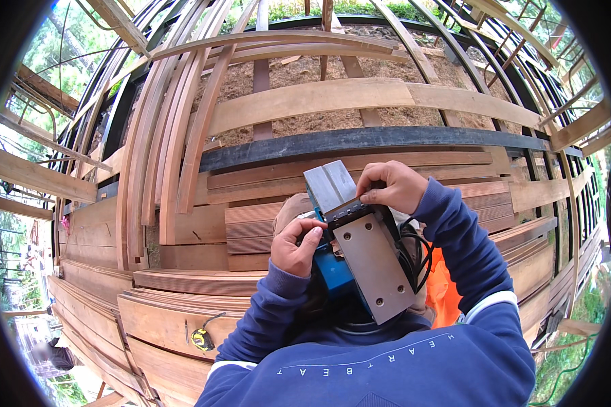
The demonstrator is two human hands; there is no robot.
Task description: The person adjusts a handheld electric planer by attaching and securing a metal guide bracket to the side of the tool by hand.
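Observation:
An electric hand planer (pixel 370 268) lies upside down across my lap, its flat metal sole facing up. Its front shoe (pixel 330 186) is a silver plate with a groove, and part of the blue body (pixel 335 270) shows at the left. Between the two plates runs a dark cutter strip (pixel 349 211). My left hand (pixel 297 245) is closed, thumb and fingertips at the strip's left end. At the other end, my right hand (pixel 395 188) pinches with thumb and forefinger. The fingertips hide exactly what they grip.
A black cord (pixel 424 254) loops right of the planer, near orange cloth (pixel 442 288). Stacked boards (pixel 261 227) lie ahead; long boards (pixel 173 136) run away at left. A dark beam (pixel 373 139) crosses beyond. A yellow-black tape measure (pixel 201 338) rests on planks at lower left.

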